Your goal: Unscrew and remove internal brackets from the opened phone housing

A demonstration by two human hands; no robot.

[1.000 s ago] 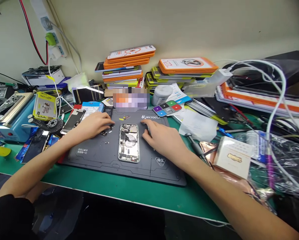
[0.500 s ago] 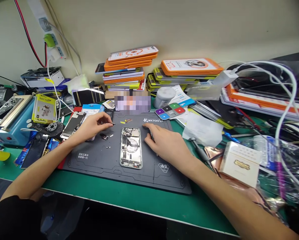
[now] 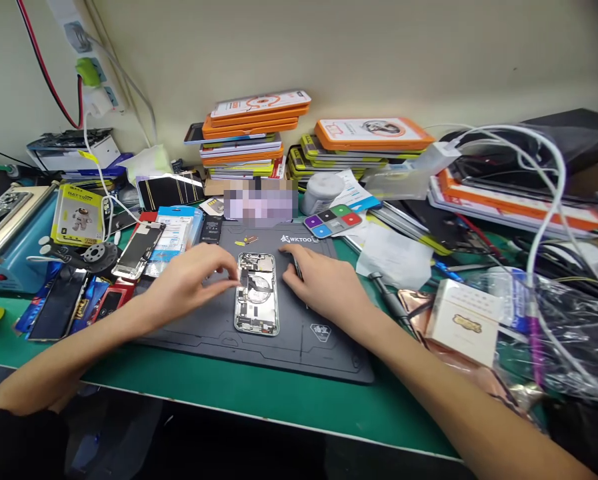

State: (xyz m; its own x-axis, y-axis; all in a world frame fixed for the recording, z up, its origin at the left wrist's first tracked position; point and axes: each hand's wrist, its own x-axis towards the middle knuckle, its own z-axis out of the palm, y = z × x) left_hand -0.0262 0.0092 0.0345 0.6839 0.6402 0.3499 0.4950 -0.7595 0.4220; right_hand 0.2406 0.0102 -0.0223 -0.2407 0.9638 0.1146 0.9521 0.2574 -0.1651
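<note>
An opened phone [image 3: 256,293] lies on the dark grey work mat [image 3: 203,340], its inner parts and a round coil showing. My left hand [image 3: 191,283] is at the phone's upper left edge, thumb and forefinger pinched together. Whatever sits between those fingertips is too small to name. To the right of the phone, my right hand [image 3: 329,280] rests on the mat with its fingers curled round a slim dark tool [image 3: 299,269], mostly hidden by the hand. Small gold and yellow pieces [image 3: 247,241] lie on the mat above the phone.
A detached phone screen [image 3: 139,250] and a blue-and-white packet [image 3: 171,227] lie left of the mat. Stacked orange boxes [image 3: 259,127] stand along the wall. At right are a screwdriver-like tool [image 3: 391,297], a white box [image 3: 466,323] and looping white cables [image 3: 561,167].
My left hand has moved right and down, from above the mat's small parts to the phone's left edge. My right hand stays beside the phone. The view has shifted slightly.
</note>
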